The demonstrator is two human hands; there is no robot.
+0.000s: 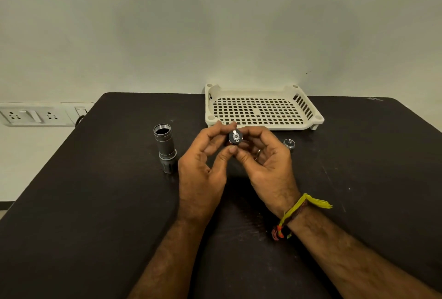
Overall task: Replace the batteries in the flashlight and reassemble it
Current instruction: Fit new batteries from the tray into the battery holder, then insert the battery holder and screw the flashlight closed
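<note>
Both hands are raised together over the middle of the dark table (95,203), pinching one small round part between them: a black battery holder (235,137), its metal contact end facing the person. The left hand (203,169) grips it from the left with thumb and forefinger, and the right hand (265,167), ring on one finger and a yellow thread band at the wrist, closes on it from the other side. The flashlight body (165,147) stands upright on its head to the left, threaded mouth open upward, just beside the left hand and clearly nearer to it than to the right. Its long axis runs vertical, so I would guess the holder must be turned end-down and lowered in from above. A small silver tail cap (289,143) lies beyond the right hand, near the empty white plastic tray (311,121).
</note>
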